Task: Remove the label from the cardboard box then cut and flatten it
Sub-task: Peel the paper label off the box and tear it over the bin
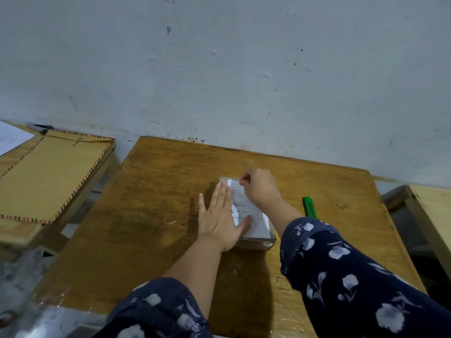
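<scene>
One wooden worktop (158, 215) carries one cardboard box (258, 242) near its middle, one white label (253, 215) on the box's top, and one green cutter (309, 207) just beside my right forearm. My left hand (219, 215) lies flat on the box, fingers (220, 196) spread; my right hand (260, 186) has its fingers pinching the label's far corner

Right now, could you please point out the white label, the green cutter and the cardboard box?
white label (256, 223): head view, its bare near part.
green cutter (309, 207): head view, middle of its body.
cardboard box (256, 243): head view, its near side wall.
</scene>
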### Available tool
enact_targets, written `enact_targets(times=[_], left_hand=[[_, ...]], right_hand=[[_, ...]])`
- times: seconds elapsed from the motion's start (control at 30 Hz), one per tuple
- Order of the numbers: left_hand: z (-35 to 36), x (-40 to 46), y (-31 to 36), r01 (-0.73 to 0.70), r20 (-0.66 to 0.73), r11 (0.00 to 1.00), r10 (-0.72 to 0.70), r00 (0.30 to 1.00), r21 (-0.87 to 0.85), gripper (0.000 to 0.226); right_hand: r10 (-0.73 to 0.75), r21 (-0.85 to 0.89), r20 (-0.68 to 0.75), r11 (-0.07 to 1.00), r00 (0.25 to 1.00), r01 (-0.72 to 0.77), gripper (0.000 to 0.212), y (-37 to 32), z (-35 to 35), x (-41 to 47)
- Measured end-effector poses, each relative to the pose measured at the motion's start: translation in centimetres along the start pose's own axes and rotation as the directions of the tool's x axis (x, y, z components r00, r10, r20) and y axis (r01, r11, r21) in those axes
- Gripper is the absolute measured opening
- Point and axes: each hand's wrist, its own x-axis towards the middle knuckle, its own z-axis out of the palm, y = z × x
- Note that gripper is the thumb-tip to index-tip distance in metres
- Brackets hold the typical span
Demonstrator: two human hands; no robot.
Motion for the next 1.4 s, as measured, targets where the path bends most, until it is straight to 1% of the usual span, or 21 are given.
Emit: enact_targets(times=[0.1, 0.2, 0.33, 0.4, 0.43, 0.47, 0.53, 0.63, 0.7, 0.77, 0.93, 1.0, 1.07, 1.13, 1.27, 1.33, 1.4], left_hand=[[0.0, 0.0, 0.0, 0.001, 0.009, 1.0, -0.001, 1.0, 0.016, 0.096], [-0.1, 0.0, 0.0, 0.001, 0.011, 1.0, -0.001, 1.0, 0.017, 0.097], [0.0, 0.0, 0.0, -0.015, -0.005, 0.999, 0.014, 1.0, -0.047, 0.096], [0.0, 0.1, -0.1, -0.027, -0.016, 0.997, 0.026, 1.0, -0.076, 0.094], [0.0, 0.1, -0.2, -0.033, -0.02, 0.996, 0.031, 0.999, -0.083, 0.093], [0.0, 0.1, -0.3, -0.039, -0.024, 0.996, 0.037, 0.999, -0.086, 0.092], [0.1, 0.1, -0.4, -0.045, -0.026, 0.995, 0.043, 0.999, -0.089, 0.091], [0.4, 0.3, -0.5, -0.038, -0.029, 0.995, 0.036, 0.999, -0.093, 0.091], [0.4, 0.3, -0.5, -0.03, -0.025, 0.995, 0.028, 0.999, -0.097, 0.092], [0.2, 0.2, -0.5, -0.027, -0.02, 0.995, 0.025, 0.999, -0.098, 0.092], [0.0, 0.1, -0.5, -0.031, -0.005, 0.997, 0.031, 1.0, -0.077, 0.092], [0.0, 0.2, -0.5, -0.031, -0.01, 0.996, 0.03, 0.999, -0.079, 0.091], [0.1, 0.2, -0.5, -0.034, -0.013, 0.996, 0.033, 0.999, -0.081, 0.091], [0.2, 0.2, -0.6, -0.037, -0.01, 0.996, 0.036, 0.999, -0.087, 0.091], [0.0, 0.2, -0.9, -0.043, 0.004, 0.996, 0.043, 0.999, -0.073, 0.092], [-0.1, 0.2, -0.9, -0.045, 0.008, 0.998, 0.045, 0.999, -0.049, 0.092], [-0.1, 0.2, -0.8, -0.048, 0.012, 0.998, 0.048, 0.999, -0.034, 0.093]], right_hand=[[0.025, 0.004, 0.019, 1.0, 1.0, -0.025, 0.014, -0.6, -0.4, 0.2], [0.09, 0.047, 0.031, 0.995, 0.995, -0.091, 0.009, -0.8, -1.3, 0.5], [0.112, 0.131, 0.034, 0.985, 0.993, -0.115, 0.007, -0.6, -3.1, 0.4], [0.127, 0.21, 0.032, 0.969, 0.991, -0.131, 0.02, -0.4, -3.6, 0.1], [0.132, 0.244, 0.034, 0.96, 0.991, -0.136, 0.023, -0.4, -3.8, 0.0], [0.12, 0.25, 0.036, 0.96, 0.992, -0.125, 0.022, -0.3, -3.8, 0.0], [0.067, 0.203, 0.062, 0.976, 0.996, -0.078, 0.018, 0.0, -3.9, -0.1], [0.01, 0.06, 0.177, 0.998, 0.984, -0.021, 0.018, 0.1, -4.0, -0.2], [-0.014, -0.032, 0.216, 0.999, 0.976, 0.022, 0.025, 0.2, -3.9, -0.2], [-0.007, -0.104, 0.231, 0.994, 0.973, 0.032, 0.031, 0.2, -4.0, -0.3], [-0.067, -0.245, 0.247, 0.961, 0.967, 0.129, 0.021, 0.0, -4.6, -1.1], [-0.087, -0.35, 0.246, 0.921, 0.965, 0.172, 0.024, 0.2, -5.0, -1.4], [-0.068, -0.422, 0.268, 0.888, 0.961, 0.181, 0.027, 0.3, -5.2, -1.5], [-0.05, -0.399, 0.295, 0.901, 0.954, 0.171, 0.023, 0.2, -5.3, -1.7], [-0.027, -0.276, 0.363, 0.952, 0.931, 0.135, 0.014, -0.1, -5.8, -2.4], [-0.001, -0.228, 0.362, 0.97, 0.932, 0.089, 0.01, 0.4, -6.5, -2.7], [0.033, -0.131, 0.336, 0.991, 0.941, 0.012, 0.012, 0.9, -7.0, -3.1]])
